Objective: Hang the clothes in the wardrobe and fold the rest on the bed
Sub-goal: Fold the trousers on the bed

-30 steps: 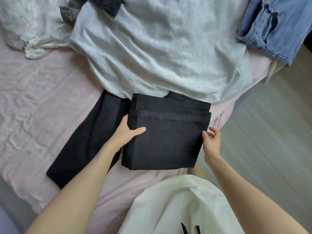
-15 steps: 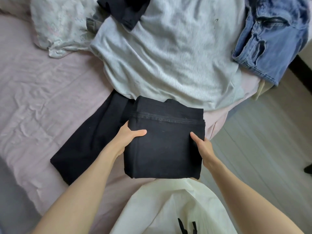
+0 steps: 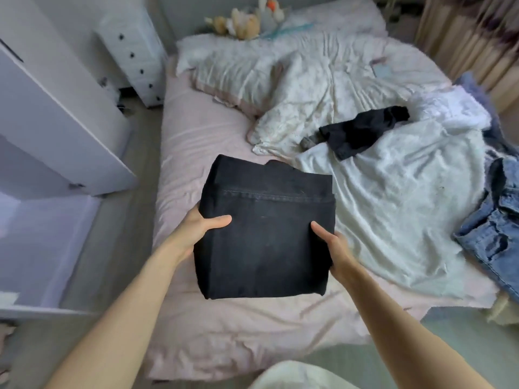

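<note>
A folded pair of black jeans is held up above the pink bed sheet. My left hand grips its left edge with the thumb on top. My right hand grips its right edge, thumb on top and fingers hidden underneath. To the right a light grey top lies spread on the bed with a small black garment on it. Blue jeans lie bunched at the bed's right edge.
A white wardrobe stands at the left with its door open. A white drawer unit is beyond it. A crumpled floral duvet, a pillow and soft toys fill the far end of the bed. Curtains hang at the far right.
Both hands have lifted the folded black jeans off the bed and carried them left. The head has risen, so the whole bed and the wardrobe now show.
</note>
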Demonstrator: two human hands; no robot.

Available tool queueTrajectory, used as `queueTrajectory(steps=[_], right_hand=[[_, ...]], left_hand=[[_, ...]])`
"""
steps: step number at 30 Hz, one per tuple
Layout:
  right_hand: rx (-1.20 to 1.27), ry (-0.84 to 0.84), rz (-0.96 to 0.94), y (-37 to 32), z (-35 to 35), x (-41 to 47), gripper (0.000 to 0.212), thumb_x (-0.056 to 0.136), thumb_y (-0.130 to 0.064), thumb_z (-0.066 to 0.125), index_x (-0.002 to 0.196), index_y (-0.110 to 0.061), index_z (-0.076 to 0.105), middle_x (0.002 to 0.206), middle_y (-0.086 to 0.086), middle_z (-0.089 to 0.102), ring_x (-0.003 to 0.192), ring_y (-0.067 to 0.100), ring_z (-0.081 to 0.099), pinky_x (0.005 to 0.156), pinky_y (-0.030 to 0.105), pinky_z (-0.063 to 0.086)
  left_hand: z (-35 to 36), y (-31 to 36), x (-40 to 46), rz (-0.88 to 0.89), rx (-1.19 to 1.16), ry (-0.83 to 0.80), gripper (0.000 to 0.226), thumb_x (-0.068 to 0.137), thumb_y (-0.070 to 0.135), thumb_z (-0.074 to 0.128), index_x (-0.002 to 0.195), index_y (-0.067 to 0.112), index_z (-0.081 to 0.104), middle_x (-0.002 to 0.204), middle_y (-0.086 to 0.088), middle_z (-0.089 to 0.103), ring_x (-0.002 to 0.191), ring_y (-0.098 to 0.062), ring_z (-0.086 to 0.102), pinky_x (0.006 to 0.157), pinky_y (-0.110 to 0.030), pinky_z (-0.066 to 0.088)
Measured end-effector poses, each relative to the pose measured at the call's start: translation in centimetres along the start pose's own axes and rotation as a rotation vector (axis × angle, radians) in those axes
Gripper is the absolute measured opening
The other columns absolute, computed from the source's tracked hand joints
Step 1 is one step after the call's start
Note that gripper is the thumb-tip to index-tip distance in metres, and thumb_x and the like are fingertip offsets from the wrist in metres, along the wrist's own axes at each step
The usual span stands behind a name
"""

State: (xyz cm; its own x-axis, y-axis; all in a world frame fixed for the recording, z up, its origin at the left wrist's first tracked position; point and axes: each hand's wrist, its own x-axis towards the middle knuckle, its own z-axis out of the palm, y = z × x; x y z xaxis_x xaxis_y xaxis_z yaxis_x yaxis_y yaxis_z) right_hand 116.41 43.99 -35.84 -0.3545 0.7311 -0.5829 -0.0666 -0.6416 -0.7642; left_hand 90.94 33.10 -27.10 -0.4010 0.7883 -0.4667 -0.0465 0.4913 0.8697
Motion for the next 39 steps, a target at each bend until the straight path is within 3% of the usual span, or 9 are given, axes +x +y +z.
queueTrajectory(steps=[2, 5, 7, 12, 16, 19, 24, 31, 39], right_hand=[[-0.026, -0.081, -0.047, -1.1, 3.2, -0.8, 0.035, 0.083, -0.026, 0.069, 0.114, -0.011, 0.062, 0.102, 0.002, 0.072, 0.096, 0.02, 0.068, 0.081, 0.032, 0.053], [-0.091, -0.172, -0.075, -2.0, 9.5, -2.7, 0.024, 0.081, -0.028, 0.071, 0.102, -0.018, 0.064, 0.094, -0.002, 0.073, 0.088, 0.018, 0.069, 0.071, 0.032, 0.053], [-0.112, -0.234, -0.091, -1.8, 13.3, -3.5, 0.026, 0.08, -0.027, 0.072, 0.102, -0.015, 0.064, 0.096, 0.001, 0.073, 0.089, 0.02, 0.069, 0.074, 0.032, 0.053], [-0.155, -0.386, -0.136, -0.8, 24.3, -6.1, 0.027, 0.08, -0.027, 0.071, 0.103, -0.016, 0.064, 0.094, -0.003, 0.074, 0.088, 0.018, 0.07, 0.072, 0.03, 0.054], [-0.169, -0.429, -0.184, 0.3, 34.0, -7.4, 0.019, 0.083, -0.025, 0.069, 0.099, -0.018, 0.063, 0.093, -0.002, 0.072, 0.087, 0.017, 0.068, 0.068, 0.027, 0.052], [-0.145, -0.441, -0.236, 0.7, 42.0, -8.3, 0.013, 0.084, -0.024, 0.068, 0.094, -0.018, 0.063, 0.091, -0.003, 0.071, 0.085, 0.017, 0.068, 0.064, 0.026, 0.051], [-0.122, -0.419, -0.31, 0.0, 53.3, -9.2, 0.027, 0.084, -0.025, 0.068, 0.105, -0.011, 0.061, 0.099, 0.002, 0.069, 0.091, 0.023, 0.065, 0.078, 0.036, 0.052], [-0.092, -0.357, -0.439, -3.2, 63.5, -8.5, 0.036, 0.085, -0.024, 0.067, 0.115, -0.007, 0.058, 0.096, 0.0, 0.066, 0.086, 0.019, 0.063, 0.077, 0.034, 0.05], [-0.143, -0.381, -0.532, -7.7, 74.4, -2.7, 0.033, 0.084, -0.029, 0.068, 0.111, -0.013, 0.057, 0.11, 0.004, 0.065, 0.1, 0.026, 0.06, 0.094, 0.042, 0.048]], left_hand=[[-2.7, 1.1, -3.0, 0.042, -0.009, 0.112, 0.04, 0.073, 0.015, 0.077, 0.102, 0.036, 0.058, 0.097, 0.018, 0.071, 0.085, 0.001, 0.068, 0.067, -0.013, 0.05], [-7.4, 2.6, -8.2, 0.081, 0.001, 0.289, 0.05, 0.075, 0.017, 0.077, 0.12, 0.027, 0.056, 0.113, 0.01, 0.066, 0.103, -0.01, 0.063, 0.094, -0.031, 0.047], [-10.1, 3.2, -10.8, 0.099, -0.009, 0.371, 0.057, 0.078, 0.016, 0.075, 0.129, 0.022, 0.051, 0.12, 0.006, 0.063, 0.11, -0.016, 0.059, 0.101, -0.037, 0.043], [-18.6, 3.0, -16.2, 0.174, -0.066, 0.564, 0.053, 0.083, 0.011, 0.069, 0.131, 0.019, 0.05, 0.122, 0.003, 0.062, 0.11, -0.018, 0.059, 0.099, -0.039, 0.045], [-26.7, 2.8, -17.7, 0.238, -0.117, 0.688, 0.048, 0.084, 0.008, 0.066, 0.129, 0.015, 0.051, 0.117, 0.0, 0.062, 0.097, -0.014, 0.06, 0.083, -0.029, 0.049], [-33.9, 3.3, -17.9, 0.319, -0.091, 0.752, 0.044, 0.085, 0.006, 0.064, 0.126, 0.017, 0.053, 0.102, 0.009, 0.062, 0.084, -0.002, 0.057, 0.07, -0.019, 0.046], [-44.1, 4.9, -17.7, 0.407, -0.05, 0.822, 0.045, 0.086, 0.006, 0.062, 0.129, 0.016, 0.051, 0.114, 0.002, 0.059, 0.101, -0.018, 0.057, 0.088, -0.03, 0.047], [-52.9, 9.1, -14.5, 0.507, -0.09, 0.908, 0.037, 0.084, 0.006, 0.063, 0.119, 0.016, 0.055, 0.101, 0.005, 0.059, 0.091, -0.018, 0.057, 0.081, -0.028, 0.045], [-61.7, 12.6, -7.8, 0.569, -0.15, 1.009, 0.045, 0.084, 0.007, 0.065, 0.126, 0.014, 0.052, 0.108, 0.003, 0.056, 0.097, -0.019, 0.054, 0.082, -0.027, 0.044]])
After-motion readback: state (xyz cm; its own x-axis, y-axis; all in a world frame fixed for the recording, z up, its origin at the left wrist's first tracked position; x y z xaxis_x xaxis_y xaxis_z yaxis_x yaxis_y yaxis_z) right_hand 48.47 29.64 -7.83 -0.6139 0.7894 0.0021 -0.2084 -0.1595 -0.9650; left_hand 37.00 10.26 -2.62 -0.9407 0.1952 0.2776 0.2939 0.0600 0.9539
